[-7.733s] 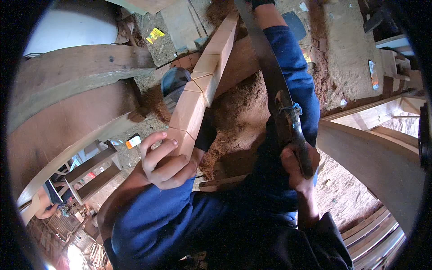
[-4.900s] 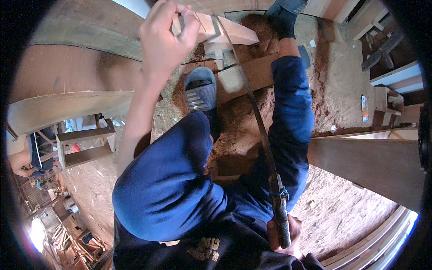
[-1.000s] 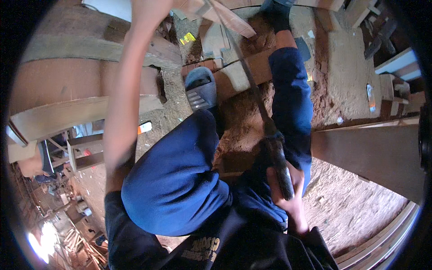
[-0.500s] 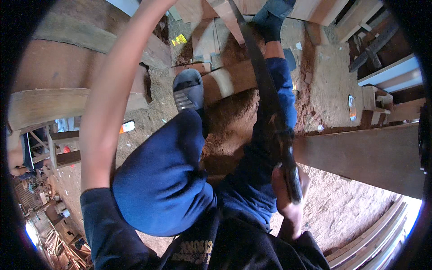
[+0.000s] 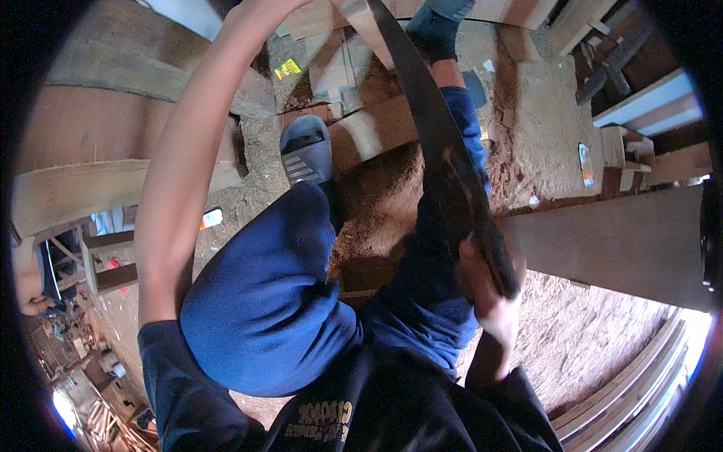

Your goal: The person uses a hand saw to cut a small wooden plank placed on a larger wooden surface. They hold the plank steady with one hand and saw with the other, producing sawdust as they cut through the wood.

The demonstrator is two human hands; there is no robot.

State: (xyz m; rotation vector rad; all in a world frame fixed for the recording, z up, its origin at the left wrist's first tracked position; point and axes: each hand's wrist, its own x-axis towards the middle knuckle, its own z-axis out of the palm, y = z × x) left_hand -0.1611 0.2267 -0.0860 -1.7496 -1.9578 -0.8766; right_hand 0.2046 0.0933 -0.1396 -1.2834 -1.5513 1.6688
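My right hand point(image 5: 491, 290) is closed round the dark handle of a handsaw point(image 5: 431, 113), in front of my right thigh. The saw's long dark blade slants up and left to the top edge, where its tip is cut off. Beside the blade's far end lies a pale wooden board point(image 5: 369, 32), partly out of view; whether the teeth touch it I cannot tell. My left arm stretches up along the left to the top edge. Only the wrist end of my left hand point(image 5: 275, 6) shows there; its fingers are out of view.
My sandalled left foot point(image 5: 307, 147) rests by a plank point(image 5: 369, 139) on the dirt floor. Large boards point(image 5: 90, 113) stand at the left, and a wide panel point(image 5: 610, 241) at the right. Stacked planks point(image 5: 633, 384) lie lower right. A yellow wrapper point(image 5: 287, 69) lies ahead.
My right hand and the saw handle have moved slightly up and to the right, the blade tilting more to the left. The whole view has shifted a little. My left arm stays outstretched.
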